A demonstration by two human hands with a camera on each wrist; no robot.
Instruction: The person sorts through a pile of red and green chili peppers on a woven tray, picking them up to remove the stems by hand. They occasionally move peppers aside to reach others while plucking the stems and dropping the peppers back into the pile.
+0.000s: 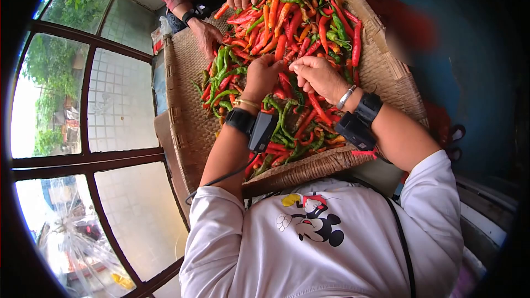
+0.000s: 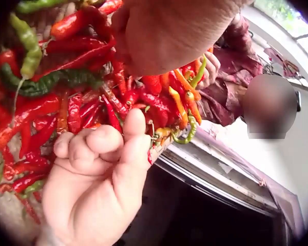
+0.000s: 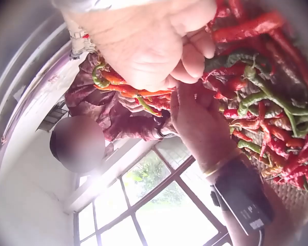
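Note:
Red, green and orange chili peppers (image 1: 326, 110) lie heaped in a broad woven basket tray (image 1: 179, 94). Over the middle of the heap, my left hand (image 1: 264, 79) holds a red chili pepper (image 1: 280, 47) at its fingertips. Close beside it on the right, my right hand (image 1: 320, 77) has thumb and forefinger pinched together at a thin stem, the other fingers curled. In the left wrist view the right hand (image 2: 92, 179) shows its curled fingers from the palm side. The left hand (image 3: 200, 123) meets the right fingertips in the right wrist view, partly hidden by them.
Across the tray, another person's two hands (image 1: 207, 36) reach into the far left of the heap. Framed windows (image 1: 118, 99) line the left side. The tray's near rim (image 1: 309, 168) sits close to my body. A blue floor (image 1: 464, 77) extends to the right.

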